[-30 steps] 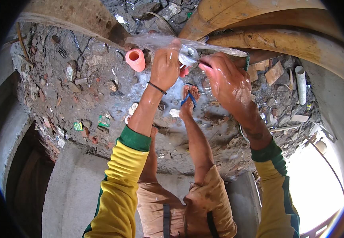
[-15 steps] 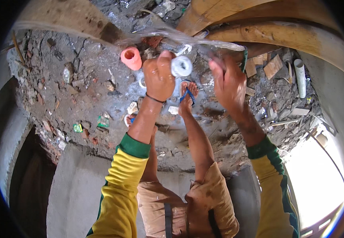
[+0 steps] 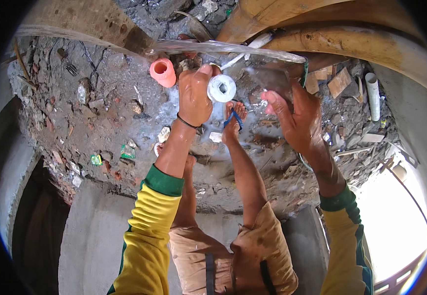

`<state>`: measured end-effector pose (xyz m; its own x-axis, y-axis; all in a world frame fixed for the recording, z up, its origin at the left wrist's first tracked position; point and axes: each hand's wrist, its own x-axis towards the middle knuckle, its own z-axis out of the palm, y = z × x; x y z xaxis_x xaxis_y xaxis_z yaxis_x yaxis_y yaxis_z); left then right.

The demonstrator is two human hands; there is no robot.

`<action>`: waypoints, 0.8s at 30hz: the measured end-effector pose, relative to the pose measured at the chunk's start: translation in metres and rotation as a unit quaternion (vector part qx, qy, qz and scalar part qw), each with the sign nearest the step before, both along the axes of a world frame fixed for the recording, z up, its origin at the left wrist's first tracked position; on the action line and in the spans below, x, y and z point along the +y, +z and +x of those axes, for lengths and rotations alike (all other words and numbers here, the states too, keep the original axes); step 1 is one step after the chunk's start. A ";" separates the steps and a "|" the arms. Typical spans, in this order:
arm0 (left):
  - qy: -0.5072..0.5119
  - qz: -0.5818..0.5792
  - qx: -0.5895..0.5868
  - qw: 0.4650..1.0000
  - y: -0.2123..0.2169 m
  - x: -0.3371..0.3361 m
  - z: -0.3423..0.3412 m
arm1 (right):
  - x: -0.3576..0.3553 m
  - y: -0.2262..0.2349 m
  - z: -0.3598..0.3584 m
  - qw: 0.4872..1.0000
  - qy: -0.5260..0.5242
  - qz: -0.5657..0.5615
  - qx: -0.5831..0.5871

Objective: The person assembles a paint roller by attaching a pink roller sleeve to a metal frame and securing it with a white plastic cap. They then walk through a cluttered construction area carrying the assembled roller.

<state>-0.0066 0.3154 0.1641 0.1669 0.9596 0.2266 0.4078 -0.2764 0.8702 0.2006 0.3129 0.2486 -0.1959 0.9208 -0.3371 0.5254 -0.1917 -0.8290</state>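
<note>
Underfoot, the rubble ground (image 3: 100,113) fills the upper half of the view, strewn with stones, scraps and broken bits. Along its far edge lie thick wooden beams (image 3: 351,42), and a white pipe piece (image 3: 372,96) rests near its right edge. Below, a grey concrete ledge (image 3: 95,236) runs along the near edge of the rubble. The person's bare legs stretch down over that ledge, one foot in a blue sandal (image 3: 234,117) set on the ground.

Across the top, a long clear plastic strip (image 3: 223,47) stretches between the hands. The right hand (image 3: 297,118) is raised with fingers spread wide, its fingertips touching the strip's lower right part; whether it pinches the strip cannot be told. The left hand (image 3: 195,96) is closed around a small white roll of tape (image 3: 222,88), thumb up against the strip, the roll's round face showing. Just beside that hand, toward the left, an orange plastic tube (image 3: 163,72) stands on the ground.
</note>
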 end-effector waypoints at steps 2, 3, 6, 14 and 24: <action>-0.030 0.079 0.020 0.996 -0.005 0.004 0.000 | 0.004 -0.005 0.006 0.992 0.071 0.104 -0.014; -0.042 0.106 0.026 0.993 -0.006 0.005 -0.001 | 0.010 -0.008 0.006 0.983 0.095 0.153 -0.044; -0.056 0.121 0.011 0.991 -0.008 0.009 -0.003 | 0.023 -0.003 -0.001 0.997 0.062 0.012 -0.050; 0.069 0.116 0.022 0.991 -0.010 0.015 0.007 | 0.024 0.002 -0.036 0.987 -0.101 -0.093 0.081; 0.138 -0.112 -0.050 0.983 -0.004 -0.002 0.021 | 0.005 0.008 -0.041 0.969 -0.146 -0.192 0.058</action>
